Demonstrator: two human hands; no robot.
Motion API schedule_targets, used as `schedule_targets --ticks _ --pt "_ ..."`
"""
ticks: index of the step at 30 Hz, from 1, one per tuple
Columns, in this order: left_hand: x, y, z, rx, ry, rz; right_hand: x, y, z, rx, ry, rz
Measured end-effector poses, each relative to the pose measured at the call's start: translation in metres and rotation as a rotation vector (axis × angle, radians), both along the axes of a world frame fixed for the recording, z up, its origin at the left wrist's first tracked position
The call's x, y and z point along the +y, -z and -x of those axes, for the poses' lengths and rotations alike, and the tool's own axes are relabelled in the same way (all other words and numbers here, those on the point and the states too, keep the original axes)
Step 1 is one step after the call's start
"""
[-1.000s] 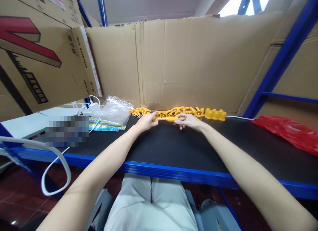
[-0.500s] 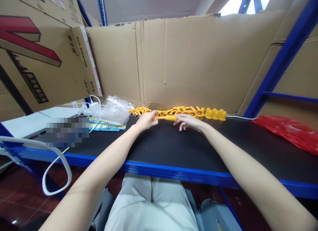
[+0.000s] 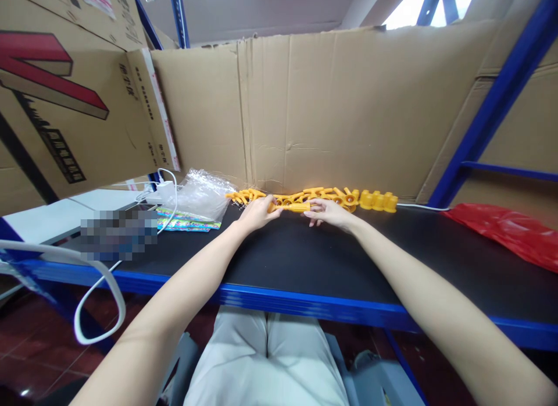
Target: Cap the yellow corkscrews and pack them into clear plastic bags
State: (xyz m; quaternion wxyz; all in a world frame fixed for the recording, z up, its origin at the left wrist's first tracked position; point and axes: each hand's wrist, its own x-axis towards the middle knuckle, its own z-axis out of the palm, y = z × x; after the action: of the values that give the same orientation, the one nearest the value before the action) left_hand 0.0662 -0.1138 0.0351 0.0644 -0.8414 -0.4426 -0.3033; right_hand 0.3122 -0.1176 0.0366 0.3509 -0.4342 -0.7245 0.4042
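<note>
A yellow plastic rod-shaped piece spans the gap between my two hands, held low over the black tabletop. My left hand is closed around its left end, hiding that part. At the other end, the fingers of my right hand are bent and closed on the tip. Just behind my hands lies a row of yellow plastic parts, some forked and some with round openings. Several yellow cup-like cylinders stand side by side to the right of the row.
Clear plastic bags and colourful printed packets lie to the left, near a white cable. A red plastic bag is at the right. Cardboard walls the back. A blue metal edge runs along the front.
My right hand's fingers have drawn in around the right end of the yellow piece. My left hand has shifted slightly, keeping hold of the other end.
</note>
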Motion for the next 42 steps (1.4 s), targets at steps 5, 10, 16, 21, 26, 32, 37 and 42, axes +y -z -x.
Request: schedule_targets --ticks 5,10,16,21,26,32,37,42 --pt "-0.002 0.0 0.0 0.013 -0.005 -0.016 0.0 -0.001 -0.001 0.002 -0.003 0.004" --pt "-0.002 0.001 -0.001 0.014 0.005 -0.033 -0.006 -0.005 0.004 0.017 -0.027 0.023" --pt "-0.002 0.001 -0.001 0.024 -0.001 -0.04 -0.008 -0.004 0.009 0.091 -0.023 0.045" --pt "-0.004 0.001 -0.002 0.028 -0.003 -0.059 -0.007 -0.003 0.013 0.15 0.021 0.076" --pt "-0.003 0.003 -0.001 0.04 -0.02 -0.083 -0.006 -0.001 0.018 0.193 0.076 0.138" --pt "-0.006 0.0 -0.004 0.023 -0.022 -0.061 -0.01 -0.008 0.022 0.379 0.094 0.31" --pt "-0.005 -0.004 -0.003 -0.073 0.028 -0.004 -0.001 -0.031 0.012 0.6 0.294 0.235" --pt "0.017 0.004 0.015 -0.051 -0.194 0.01 0.029 -0.033 -0.001 0.417 0.54 -0.281"
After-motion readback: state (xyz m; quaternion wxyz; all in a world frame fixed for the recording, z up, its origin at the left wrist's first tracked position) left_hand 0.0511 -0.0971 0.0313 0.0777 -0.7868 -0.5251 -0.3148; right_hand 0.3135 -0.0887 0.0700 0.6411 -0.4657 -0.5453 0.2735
